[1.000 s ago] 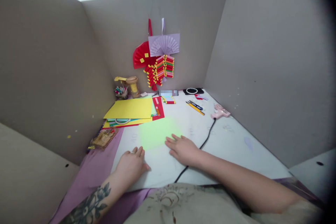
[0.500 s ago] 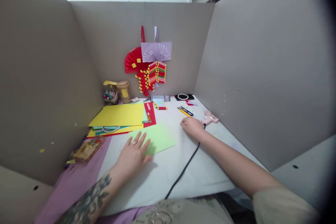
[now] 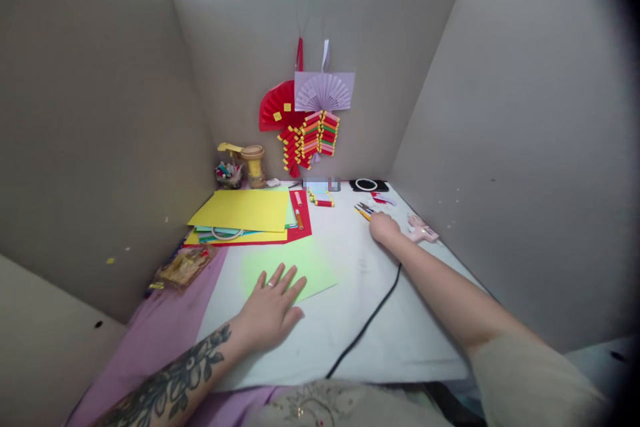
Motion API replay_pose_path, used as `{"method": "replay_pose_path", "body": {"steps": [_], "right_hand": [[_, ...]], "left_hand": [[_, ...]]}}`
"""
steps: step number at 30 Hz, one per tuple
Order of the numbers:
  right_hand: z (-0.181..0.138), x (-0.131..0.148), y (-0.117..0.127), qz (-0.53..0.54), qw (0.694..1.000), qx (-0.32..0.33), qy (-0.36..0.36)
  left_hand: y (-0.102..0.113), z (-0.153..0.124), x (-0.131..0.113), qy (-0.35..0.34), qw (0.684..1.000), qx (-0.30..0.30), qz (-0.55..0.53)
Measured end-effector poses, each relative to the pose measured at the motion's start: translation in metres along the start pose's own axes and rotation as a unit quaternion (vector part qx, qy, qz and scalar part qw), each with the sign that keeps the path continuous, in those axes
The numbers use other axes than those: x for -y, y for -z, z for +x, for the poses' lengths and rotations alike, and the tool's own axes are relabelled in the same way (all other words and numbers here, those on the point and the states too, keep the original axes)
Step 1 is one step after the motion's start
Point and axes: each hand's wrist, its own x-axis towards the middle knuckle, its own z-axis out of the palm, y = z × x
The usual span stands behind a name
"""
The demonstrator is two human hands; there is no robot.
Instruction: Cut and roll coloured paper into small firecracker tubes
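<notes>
My left hand [image 3: 273,307] lies with fingers spread, their tips on a light green sheet of paper [image 3: 300,260] on the white table top. My right hand [image 3: 385,227] is curled over the near ends of blue-handled thread snips [image 3: 366,207] and a slim yellow tool [image 3: 362,213]. Its fingertips are hidden beneath the hand, so what they grip cannot be made out. Just right of that hand rests a pink glue gun [image 3: 423,229].
Coloured paper [image 3: 240,209] is stacked at the left, near a cup of pens [image 3: 229,175]. Small paper rolls [image 3: 324,203] lie at the back. Paper fans with firecracker strings [image 3: 324,92] hang on the grey back panel [image 3: 230,47]. A black cable [image 3: 365,327] crosses the table.
My right hand has moved onto the near ends of the snips and yellow tool. My left hand stays spread on the green paper. The whole view has shifted.
</notes>
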Motion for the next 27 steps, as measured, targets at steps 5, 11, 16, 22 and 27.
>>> {"method": "replay_pose_path", "body": {"steps": [5, 11, 16, 22, 27], "right_hand": [[-0.006, -0.003, 0.002, 0.144, 0.989, -0.021, 0.008], [-0.053, 0.010, 0.006, 0.443, 0.892, 0.021, 0.084], [-0.103, 0.059, 0.015, 0.405, 0.877, 0.215, 0.145], [-0.121, 0.095, 0.016, 0.459, 0.784, 0.406, 0.101], [-0.126, 0.090, 0.007, 0.468, 0.842, 0.209, 0.169]], "left_hand": [[-0.002, 0.004, 0.013, 0.040, 0.999, -0.017, 0.004], [-0.002, 0.008, 0.018, 0.013, 1.000, -0.025, -0.001], [-0.006, 0.009, 0.010, -0.009, 0.999, -0.045, -0.007], [-0.009, 0.005, 0.009, -0.004, 0.997, -0.072, 0.000], [-0.009, 0.002, 0.003, -0.025, 0.991, -0.125, 0.035]]}}
